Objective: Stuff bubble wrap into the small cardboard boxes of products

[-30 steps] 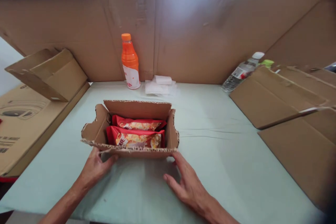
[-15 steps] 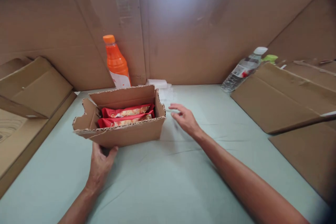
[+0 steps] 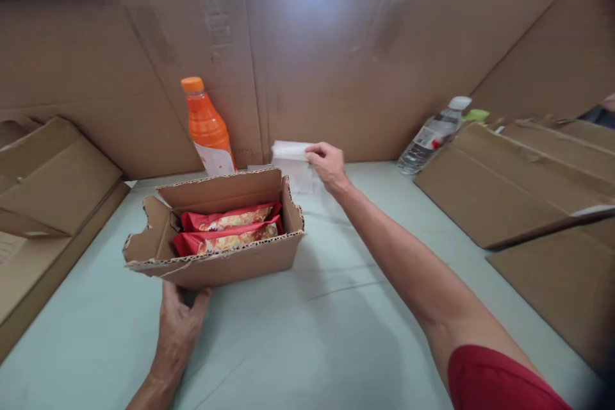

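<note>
An open cardboard box (image 3: pixel 240 270) stands left of centre with ragged upper edges. Inside lie two red snack packets (image 3: pixel 235 237) side by side. My left hand (image 3: pixel 180 320) grips the box low on its near left side, its thumb against the bottom edge and its fingers hidden beneath. Behind the box, my right hand (image 3: pixel 327 165) pinches the right end of a roll of clear plastic film (image 3: pixel 291 150) between thumb and fingers. A loose sheet hangs from the roll onto the cloth.
An orange bottle (image 3: pixel 209 131) leans on the tall cardboard wall (image 3: pixel 365 64) behind the box. A clear water bottle (image 3: pixel 430 139) tilts at the back right beside a cardboard box (image 3: pixel 509 186) with a green-capped item. More cardboard (image 3: pixel 62 166) stands at left. Pale green cloth (image 3: pixel 307 352) covers the table.
My right hand has moved away from the box's right side, back to the plastic roll, and closed on its end. My left hand stays at the box. The view has tilted up slightly.
</note>
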`<state>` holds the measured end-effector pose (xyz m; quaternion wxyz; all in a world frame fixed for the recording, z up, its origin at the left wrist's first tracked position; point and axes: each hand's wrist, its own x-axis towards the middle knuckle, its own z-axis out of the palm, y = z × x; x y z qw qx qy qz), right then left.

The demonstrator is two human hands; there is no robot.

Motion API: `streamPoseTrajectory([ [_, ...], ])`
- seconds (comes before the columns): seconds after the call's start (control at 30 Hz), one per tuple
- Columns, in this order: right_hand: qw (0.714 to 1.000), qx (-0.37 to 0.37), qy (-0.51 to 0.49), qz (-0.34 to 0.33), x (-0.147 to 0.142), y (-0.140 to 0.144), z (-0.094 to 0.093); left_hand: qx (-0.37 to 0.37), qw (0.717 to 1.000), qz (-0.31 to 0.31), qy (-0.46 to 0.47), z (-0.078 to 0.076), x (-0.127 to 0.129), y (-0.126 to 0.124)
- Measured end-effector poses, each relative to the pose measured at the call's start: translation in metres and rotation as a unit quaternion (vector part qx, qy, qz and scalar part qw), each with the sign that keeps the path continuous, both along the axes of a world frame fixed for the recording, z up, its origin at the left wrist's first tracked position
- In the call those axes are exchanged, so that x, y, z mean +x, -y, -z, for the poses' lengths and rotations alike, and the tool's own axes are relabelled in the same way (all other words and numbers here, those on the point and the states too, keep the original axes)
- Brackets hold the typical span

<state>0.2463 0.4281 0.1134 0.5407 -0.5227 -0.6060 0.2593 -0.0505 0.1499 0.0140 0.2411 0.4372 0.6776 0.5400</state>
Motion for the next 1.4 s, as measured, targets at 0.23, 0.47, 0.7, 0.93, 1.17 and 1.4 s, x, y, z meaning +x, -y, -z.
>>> streamPoseTrajectory([
  [0.23, 0.998, -0.008, -0.056, 0.015, 0.065, 0.146, -0.007, 0.010, 0.999, 0.024, -0.020, -0.013, 0.002, 0.002],
  [0.47, 0.970, -0.206, -0.128, -0.028, 0.066, 0.280, 0.048, 0.040, 0.997, -0.003, -0.060, -0.022, -0.001, 0.006],
  [0.7, 0.975, -0.211, -0.060, -0.028, 0.081, 0.315, 0.044, 0.162, 0.965, 0.001, -0.204, -0.054, 0.027, 0.068],
  [0.93, 0.961, 0.003, 0.278, 0.006, 0.086, 0.250, 0.059, 0.144, 0.950, 0.119, -0.252, -0.043, 0.088, 0.135],
  [1.17, 0.963, 0.067, 0.256, 0.055, 0.078, 0.231, 0.042, 0.080, 0.969, 0.153, -0.176, -0.029, 0.098, 0.161],
  [1.4, 0.981, 0.135, 0.141, -0.022, 0.067, 0.298, -0.008, -0.002, 0.976, 0.206, -0.065, -0.034, 0.112, 0.148],
])
